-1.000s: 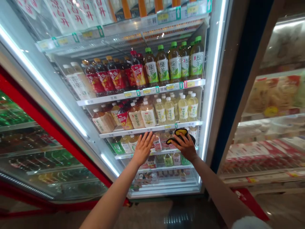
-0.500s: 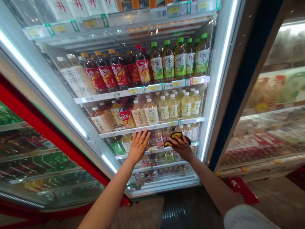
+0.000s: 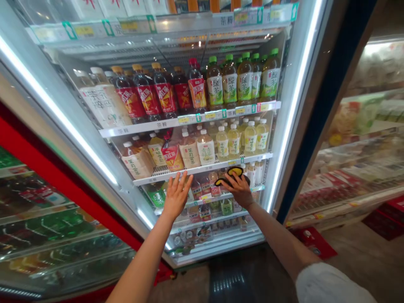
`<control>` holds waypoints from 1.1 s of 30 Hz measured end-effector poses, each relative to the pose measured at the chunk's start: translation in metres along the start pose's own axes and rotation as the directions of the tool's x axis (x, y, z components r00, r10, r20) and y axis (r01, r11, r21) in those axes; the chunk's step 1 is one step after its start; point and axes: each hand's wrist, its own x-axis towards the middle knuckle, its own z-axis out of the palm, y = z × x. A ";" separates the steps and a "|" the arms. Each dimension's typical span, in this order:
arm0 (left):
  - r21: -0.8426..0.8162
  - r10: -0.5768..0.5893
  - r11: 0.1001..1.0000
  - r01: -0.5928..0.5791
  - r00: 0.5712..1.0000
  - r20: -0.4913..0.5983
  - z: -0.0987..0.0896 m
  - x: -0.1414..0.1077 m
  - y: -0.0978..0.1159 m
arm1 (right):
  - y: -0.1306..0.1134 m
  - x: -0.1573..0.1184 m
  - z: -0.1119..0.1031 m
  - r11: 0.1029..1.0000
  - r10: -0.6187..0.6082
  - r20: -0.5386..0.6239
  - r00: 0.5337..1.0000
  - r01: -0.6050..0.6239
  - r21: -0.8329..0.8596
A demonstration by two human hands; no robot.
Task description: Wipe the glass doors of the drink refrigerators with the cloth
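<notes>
My left hand is open, palm toward the drinks cooler, fingers spread just below a white shelf edge. I cannot tell whether it touches anything. In my right hand, held at about the same height, is a black item with yellow oval faces; its exact kind is unclear, and my fingers hide part of it. Close above my hands stand a carton-coloured tea bottle, a white-labelled bottle and pale yellow drink bottles. Small pink-labelled bottles show between my hands.
Higher up are red-labelled tea bottles and green-capped tea bottles. Light strips run along the cooler's sides. A red-framed cooler stands at left, and blurred stocked shelves at right. A red object lies low at right.
My left hand has shifted slightly left with its fingers still spread. My right hand has moved a little left and up with the black-and-yellow item. The view has turned slightly.
</notes>
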 end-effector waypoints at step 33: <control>-0.045 -0.002 0.999 0.005 0.998 0.059 0.002 -0.017 -0.031 | -0.055 0.021 0.007 0.976 0.214 -0.003 0.977 -0.214 -0.028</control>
